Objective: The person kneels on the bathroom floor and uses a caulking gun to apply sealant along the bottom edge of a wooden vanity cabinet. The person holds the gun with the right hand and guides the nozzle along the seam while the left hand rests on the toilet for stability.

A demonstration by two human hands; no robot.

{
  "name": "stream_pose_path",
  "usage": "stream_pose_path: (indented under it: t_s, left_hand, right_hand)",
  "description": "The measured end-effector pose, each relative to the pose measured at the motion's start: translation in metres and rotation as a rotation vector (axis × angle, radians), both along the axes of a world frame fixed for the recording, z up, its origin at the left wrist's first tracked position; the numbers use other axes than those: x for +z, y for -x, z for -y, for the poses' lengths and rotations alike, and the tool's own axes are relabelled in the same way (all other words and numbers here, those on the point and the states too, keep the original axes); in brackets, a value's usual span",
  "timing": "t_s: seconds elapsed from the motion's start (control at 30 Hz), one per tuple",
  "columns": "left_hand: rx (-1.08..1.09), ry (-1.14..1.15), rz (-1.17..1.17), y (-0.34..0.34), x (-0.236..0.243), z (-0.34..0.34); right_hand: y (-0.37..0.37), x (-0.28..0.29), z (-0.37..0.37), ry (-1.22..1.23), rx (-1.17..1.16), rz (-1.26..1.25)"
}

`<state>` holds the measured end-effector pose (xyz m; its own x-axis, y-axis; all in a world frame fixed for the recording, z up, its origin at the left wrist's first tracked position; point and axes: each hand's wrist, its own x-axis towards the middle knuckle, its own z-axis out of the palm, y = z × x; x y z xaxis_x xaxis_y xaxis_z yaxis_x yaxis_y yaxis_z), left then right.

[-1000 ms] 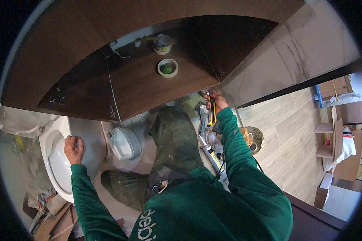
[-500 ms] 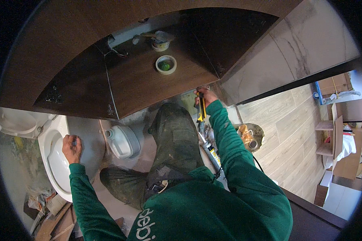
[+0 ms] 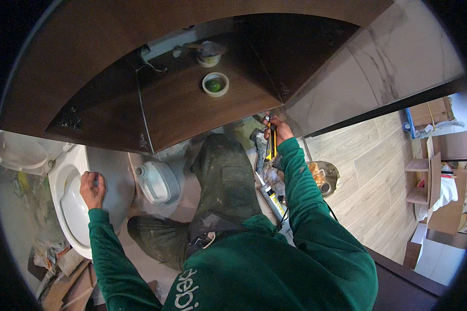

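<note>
My right hand (image 3: pixel 278 129) is closed around a yellow-and-black utility knife (image 3: pixel 271 142), near the front edge of a dark brown wooden panel (image 3: pixel 202 109). The knife's body slants down toward my lap. Over at the left, my left hand (image 3: pixel 92 190) lies at the rim of a white toilet (image 3: pixel 70 228), its fingers curled; whatever they may hold is hidden. Below the knife, a sealant cartridge (image 3: pixel 271 199) with a pointed nozzle lies beside my thigh among crumpled wrapping.
White rings, one around something green (image 3: pixel 215 84), sit on the brown panel under an overhanging wooden edge (image 3: pixel 88 67). A pale plastic jug (image 3: pixel 158 182) stands between the toilet and my knee. Wood scraps (image 3: pixel 70 290) lie lower left; shelving (image 3: pixel 423 179) stands far right.
My right hand has shifted a little to the right with the utility knife, whose body now tilts the other way. My left hand has barely moved.
</note>
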<state>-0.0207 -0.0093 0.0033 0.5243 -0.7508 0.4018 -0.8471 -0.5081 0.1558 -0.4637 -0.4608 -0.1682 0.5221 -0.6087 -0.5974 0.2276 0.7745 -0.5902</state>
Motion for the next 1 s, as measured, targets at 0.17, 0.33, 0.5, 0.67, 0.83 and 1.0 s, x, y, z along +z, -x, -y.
stream_pose_path:
  t_s: [0.17, 0.33, 0.5, 0.67, 0.83, 1.0]
  left_hand:
    - [0.007, -0.015, 0.005, 0.001, 0.001, 0.001]
    - [0.013, 0.010, -0.045, 0.001, 0.001, 0.000]
    - [0.022, -0.007, -0.034, -0.001, 0.000, 0.000]
    - [0.036, -0.035, -0.015, -0.002, -0.001, -0.001]
    - [0.031, -0.044, -0.039, -0.001, -0.001, -0.001]
    - [0.010, -0.018, -0.034, 0.001, 0.000, 0.000]
  right_hand:
    - [-0.006, 0.000, 0.004, -0.019, -0.009, -0.005]
    - [-0.009, 0.002, 0.006, 0.013, 0.016, -0.064]
    - [-0.005, 0.010, 0.005, 0.052, 0.063, -0.078]
    - [-0.005, 0.001, 0.003, 0.034, 0.017, -0.038]
    - [-0.010, -0.014, 0.005, -0.003, -0.060, 0.010]
    - [-0.018, -0.010, 0.009, -0.038, -0.089, -0.057]
